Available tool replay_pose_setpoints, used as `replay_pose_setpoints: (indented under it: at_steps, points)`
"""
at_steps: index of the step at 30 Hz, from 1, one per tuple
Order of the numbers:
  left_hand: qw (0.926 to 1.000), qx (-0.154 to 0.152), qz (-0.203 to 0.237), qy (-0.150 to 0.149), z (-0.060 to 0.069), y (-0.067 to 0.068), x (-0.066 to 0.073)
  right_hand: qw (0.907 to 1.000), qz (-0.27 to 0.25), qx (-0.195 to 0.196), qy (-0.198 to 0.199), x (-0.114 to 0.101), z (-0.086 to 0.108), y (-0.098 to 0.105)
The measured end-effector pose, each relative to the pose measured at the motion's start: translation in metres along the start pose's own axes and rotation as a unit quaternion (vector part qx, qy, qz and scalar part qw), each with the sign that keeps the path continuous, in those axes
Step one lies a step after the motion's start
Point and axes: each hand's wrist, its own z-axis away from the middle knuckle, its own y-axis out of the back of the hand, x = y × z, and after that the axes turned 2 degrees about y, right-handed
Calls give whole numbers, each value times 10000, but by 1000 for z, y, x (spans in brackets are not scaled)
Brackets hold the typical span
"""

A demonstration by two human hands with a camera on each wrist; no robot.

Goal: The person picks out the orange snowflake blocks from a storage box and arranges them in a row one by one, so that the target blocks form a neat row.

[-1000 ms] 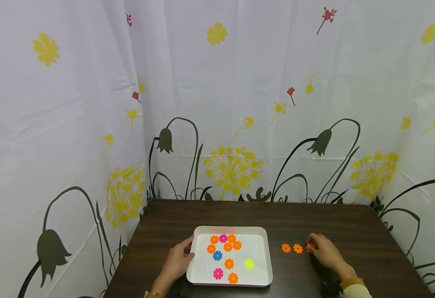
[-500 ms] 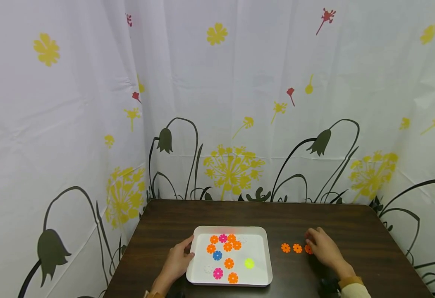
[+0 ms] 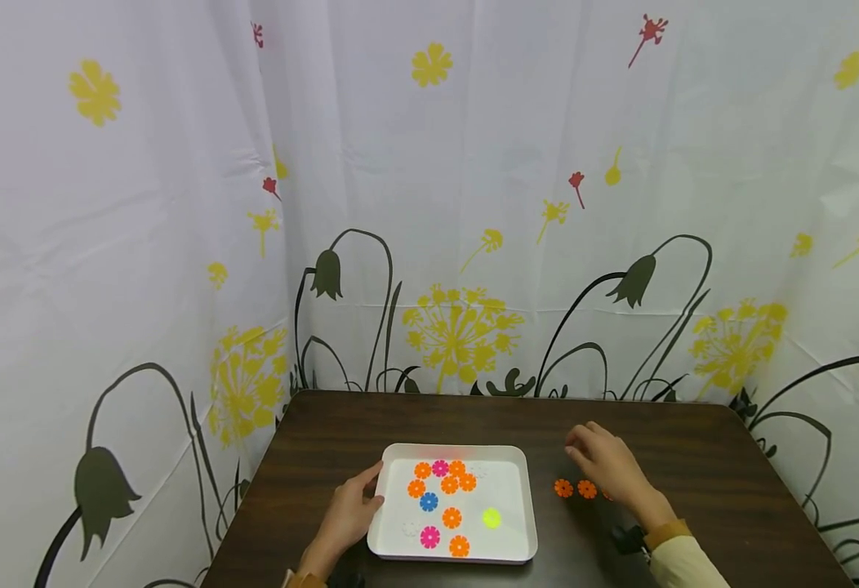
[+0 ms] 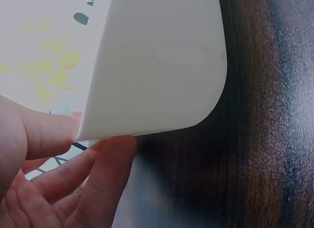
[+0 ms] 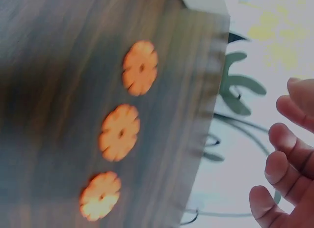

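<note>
My left hand (image 3: 344, 516) holds the left side of a white tray (image 3: 510, 483); in the left wrist view the thumb and fingertips pinch the tray wall (image 4: 152, 66). Inside the tray lie flower-shaped discs: several orange, pink (image 3: 430, 536), blue (image 3: 429, 501), yellow-green (image 3: 491, 518), plus faint clear ones. My right hand (image 3: 609, 464), holding nothing, hovers above the table with loosely bent fingers. Near it, three orange flower-shaped discs form a row: a left one (image 5: 140, 68), a middle one (image 5: 119, 132) and a right one (image 5: 100, 196), the last mostly hidden by the hand in the head view.
Everything rests on a dark wood-grain table (image 3: 312, 433). Behind its far edge hangs a white curtain (image 3: 371, 163) printed with yellow, red and dark green flowers. A dark wrist device (image 3: 629, 539) sits under the right wrist.
My right hand let go of the rightmost orange disc, leaving it in the row, then rose and moved left and away from me. My left hand stays on the tray.
</note>
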Motion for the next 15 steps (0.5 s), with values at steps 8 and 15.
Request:
replay_pose_setpoints:
  at_steps: [8,15]
  points:
    - [10000,36,-18,-25,-1,1,0,9991,-46,-245,340,-27,-25,-16]
    - [9995,166,-50,-275,0,-3,-5,9974,-254,-376,565,-52,-35,-35]
